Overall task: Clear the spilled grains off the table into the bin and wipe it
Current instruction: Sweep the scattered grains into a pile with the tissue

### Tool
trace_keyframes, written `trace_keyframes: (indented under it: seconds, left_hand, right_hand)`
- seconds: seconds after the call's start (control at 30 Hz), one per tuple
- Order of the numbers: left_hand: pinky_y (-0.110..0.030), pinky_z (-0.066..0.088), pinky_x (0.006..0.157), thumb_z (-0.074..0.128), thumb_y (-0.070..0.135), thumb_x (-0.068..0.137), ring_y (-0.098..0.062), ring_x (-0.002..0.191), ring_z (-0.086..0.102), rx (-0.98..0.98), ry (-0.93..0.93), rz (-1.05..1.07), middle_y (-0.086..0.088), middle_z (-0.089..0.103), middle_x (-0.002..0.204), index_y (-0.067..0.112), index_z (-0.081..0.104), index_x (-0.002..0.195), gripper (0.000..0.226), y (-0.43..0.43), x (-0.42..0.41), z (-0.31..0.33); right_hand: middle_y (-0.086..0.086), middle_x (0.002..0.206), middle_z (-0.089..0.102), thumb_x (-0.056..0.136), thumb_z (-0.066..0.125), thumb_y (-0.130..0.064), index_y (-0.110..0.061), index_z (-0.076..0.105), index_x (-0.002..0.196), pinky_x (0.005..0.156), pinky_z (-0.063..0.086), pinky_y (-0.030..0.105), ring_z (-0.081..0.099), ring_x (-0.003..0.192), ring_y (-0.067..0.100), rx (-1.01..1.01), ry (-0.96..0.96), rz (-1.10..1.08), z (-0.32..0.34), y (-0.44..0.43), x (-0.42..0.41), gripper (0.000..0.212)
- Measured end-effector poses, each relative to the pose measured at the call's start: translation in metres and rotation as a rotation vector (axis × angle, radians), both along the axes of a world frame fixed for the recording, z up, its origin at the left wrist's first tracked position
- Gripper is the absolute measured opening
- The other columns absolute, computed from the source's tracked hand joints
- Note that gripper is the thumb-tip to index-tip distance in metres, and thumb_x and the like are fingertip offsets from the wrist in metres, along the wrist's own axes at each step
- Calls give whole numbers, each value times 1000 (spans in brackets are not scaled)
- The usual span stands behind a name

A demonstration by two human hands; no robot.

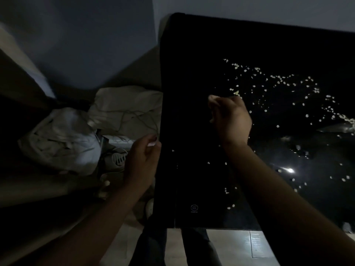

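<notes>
Many grains (278, 87) on black table (192, 73), dim room, left hand (143, 156) cupped at edge, right hand (230, 116) curled, grip unclear

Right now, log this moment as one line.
left hand: beside table edge | right hand: curled over table | grains: scattered, uncleared

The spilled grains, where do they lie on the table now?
In the head view, the spilled grains lie scattered over the right part of the black table, mostly beyond and to the right of the right hand.
</notes>
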State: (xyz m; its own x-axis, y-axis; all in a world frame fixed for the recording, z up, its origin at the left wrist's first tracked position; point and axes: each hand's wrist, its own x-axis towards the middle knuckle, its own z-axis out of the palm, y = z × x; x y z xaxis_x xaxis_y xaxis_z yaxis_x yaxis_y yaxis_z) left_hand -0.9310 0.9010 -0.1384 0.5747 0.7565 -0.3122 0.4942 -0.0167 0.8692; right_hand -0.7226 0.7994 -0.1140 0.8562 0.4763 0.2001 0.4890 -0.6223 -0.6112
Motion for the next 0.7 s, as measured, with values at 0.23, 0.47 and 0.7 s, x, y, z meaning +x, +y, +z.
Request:
trace_keyframes:
  seconds: [0.23, 0.47, 0.7]
  left_hand:
    - [-34, 49, 92, 45, 51, 83, -11, 107, 60, 89, -51, 10, -1, 64, 115, 15, 65, 116, 52, -6, -1, 3]
    - [-27, 46, 91, 54, 17, 96, -1, 99, 59, -8, -42, 128, 16, 63, 100, 28, 62, 101, 15, 0, -32, -2]
    - [-25, 47, 85, 53, 10, 95, 10, 87, 59, -55, -50, 150, 18, 61, 97, 26, 62, 102, 19, 4, -47, -8]
  right_hand:
    - [-4, 97, 58, 94, 66, -28, -24, 72, 110, 63, 46, 12, 60, 66, 3, 151, 118, 295, 22, -27, -78, 18]
    - [-28, 95, 57, 92, 62, -36, -30, 71, 104, 74, 47, 11, 56, 85, -8, 98, 311, 416, -20, -25, -130, 16]
    - [-5, 96, 60, 92, 65, -35, -31, 72, 111, 63, 56, 36, 63, 66, 10, 55, 36, 2, -3, -10, -33, 21]
